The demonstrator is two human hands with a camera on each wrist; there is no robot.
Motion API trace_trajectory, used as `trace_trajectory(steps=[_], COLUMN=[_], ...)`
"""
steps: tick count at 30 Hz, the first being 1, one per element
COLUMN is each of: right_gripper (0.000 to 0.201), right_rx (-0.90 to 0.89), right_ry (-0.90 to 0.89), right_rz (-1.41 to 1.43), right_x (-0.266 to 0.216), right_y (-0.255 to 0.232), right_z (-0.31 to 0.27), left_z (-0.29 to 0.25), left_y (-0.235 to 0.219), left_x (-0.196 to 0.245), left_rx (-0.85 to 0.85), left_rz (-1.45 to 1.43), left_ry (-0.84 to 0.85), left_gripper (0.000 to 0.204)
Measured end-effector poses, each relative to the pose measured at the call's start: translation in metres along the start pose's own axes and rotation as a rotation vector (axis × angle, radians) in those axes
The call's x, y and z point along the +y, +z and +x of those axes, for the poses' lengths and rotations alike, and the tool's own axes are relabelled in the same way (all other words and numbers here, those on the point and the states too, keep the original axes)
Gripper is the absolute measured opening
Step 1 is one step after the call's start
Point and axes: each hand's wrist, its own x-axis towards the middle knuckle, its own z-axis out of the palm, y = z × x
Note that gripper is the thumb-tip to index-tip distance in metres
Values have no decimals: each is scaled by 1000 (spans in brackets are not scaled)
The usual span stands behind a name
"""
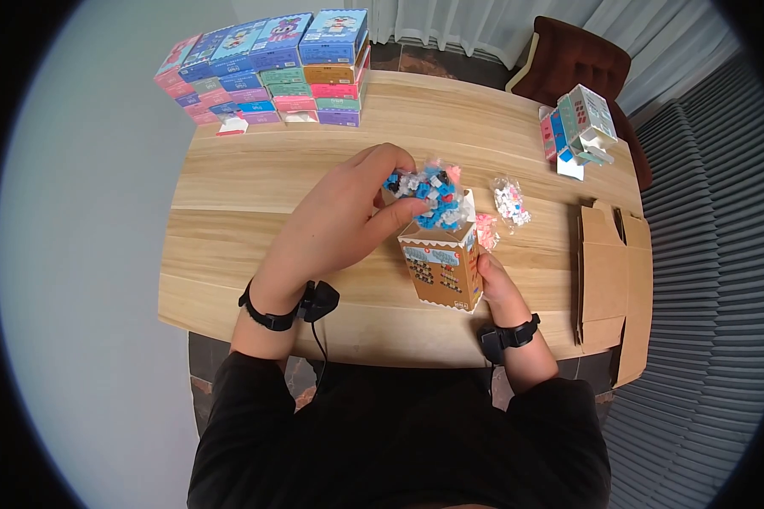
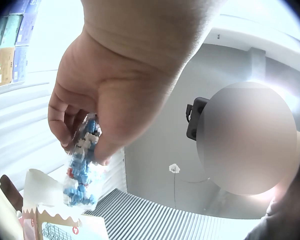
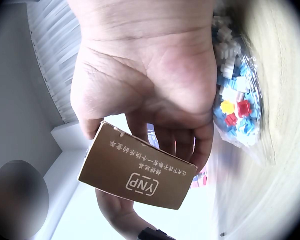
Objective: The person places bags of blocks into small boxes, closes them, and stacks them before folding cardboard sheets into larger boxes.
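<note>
My left hand (image 1: 335,208) pinches a clear plastic bag of small building bricks (image 1: 440,202), mostly blue and white with some black and red. The bag hangs over the open top of a brown cardboard box (image 1: 440,276) printed with building diagrams. In the left wrist view the bag of bricks (image 2: 79,175) is held between thumb and fingers, its lower end close over the box's raised flap (image 2: 42,192). My right hand (image 1: 499,282) grips the box from its right side. The right wrist view shows the box's brown bottom (image 3: 137,170) with white lettering, fingers curled along its edge.
Another bag of bricks (image 1: 511,204) lies right of the box, and a pink bag (image 1: 485,231) lies close behind it. Stacked colourful boxes (image 1: 272,72) stand at the back left. Opened boxes (image 1: 579,127) sit at the back right, with flattened cardboard (image 1: 613,284) at the right edge.
</note>
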Motion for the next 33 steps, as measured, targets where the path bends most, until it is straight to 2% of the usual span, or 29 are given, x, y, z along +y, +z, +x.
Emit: trace_trajectory(steps=[7,10,13,16,22,25,33], right_gripper=[82,82,81,81,86,88,90], right_rx=[3,23,22,33,54,51,45], right_ry=[53,46,35,46,42,46,41], right_rz=[61,91,101,100,90,71,-20], right_x=[5,6,4,5,5,2,-8], right_y=[-8,-6,-4,-6,-3,-1,9], right_z=[-5,-4,-3,-4,-2,-2,2], left_z=[4,2,3,0,-2,-2,-2], left_y=[13,9,-1,-8,-13,-9,-5], left_x=[-8,-4,-2,-5,-9,-12,-6], left_rx=[-41,-57,-89,-34,-97,-97,-100], left_rz=[-121,-97,45,117,233,278,250], left_ry=[1,-19,-31,47,52,114,130], left_gripper=[30,30,32,31,28,27,26])
